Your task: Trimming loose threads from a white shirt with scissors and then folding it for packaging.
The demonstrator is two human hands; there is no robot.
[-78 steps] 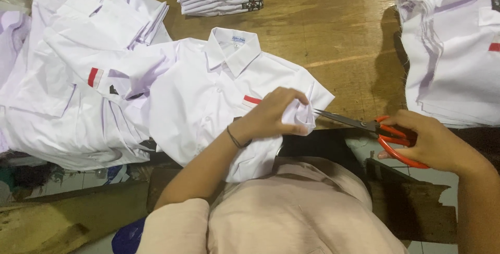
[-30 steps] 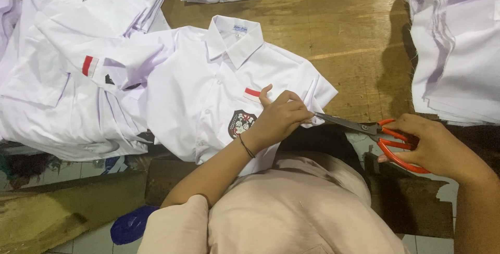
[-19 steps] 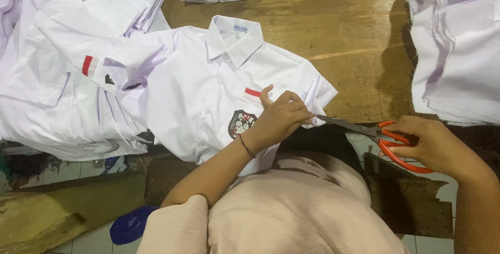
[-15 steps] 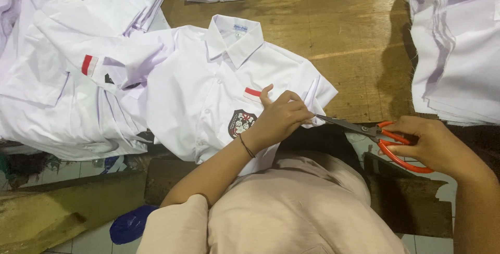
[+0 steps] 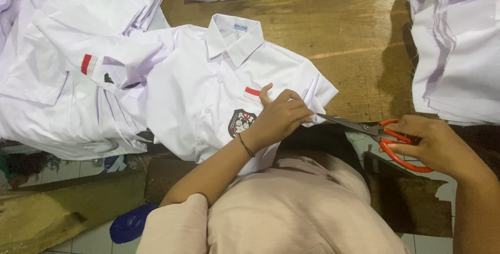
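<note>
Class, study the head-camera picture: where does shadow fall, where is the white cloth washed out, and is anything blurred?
Head view: a dark shadow lies on the wooden table left of the shirt stack. The white shirt is bright, its folds tinged lilac, yet seams stay readable. The left hand, right hand and orange-handled scissors look sharp, with no motion blur. The floor below the table edge is dim.

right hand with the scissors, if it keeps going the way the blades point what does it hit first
Most likely the sleeve edge of the white shirt pinched by the left hand; the scissors tips point left at it. Depth is unclear.
</note>
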